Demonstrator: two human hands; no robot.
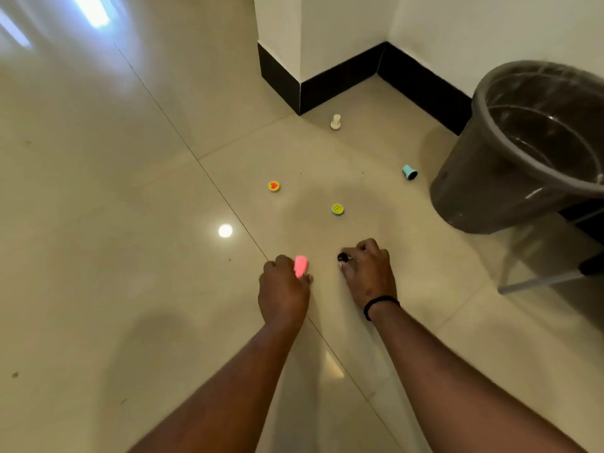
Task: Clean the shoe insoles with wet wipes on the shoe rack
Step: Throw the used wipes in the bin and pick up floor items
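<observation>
From the head camera, your left hand (283,291) has its fingers (277,261) curled round a small pink piece (300,265). The piece sticks out past your knuckles, its long axis running from your palm up and away from you, its rounded end pointing toward the far wall. Your right hand (367,273) pinches a small dark round thing (342,257) at the fingertips, low over the floor (130,256); it is too blurred to say what it is or which way it points. A black band (380,305) circles your right wrist.

No insoles, wipes or shoe rack show in this view.

Beyond your fingers, three small pieces lie on the tiles, well apart: a yellow disc with a red middle (274,186) ahead of your left fingers, a yellow-green disc (337,209) just ahead of your right fingers, and a turquoise cup-shaped piece (409,172) on its side farther right, dark open end facing right. A cream peg (335,121) stands upright near the black skirting (340,83). A grey bucket (483,158) sits to the right of your right fingers, near the turquoise piece, with a metal frame (539,279) beside it. Nothing lies between your two hands.
</observation>
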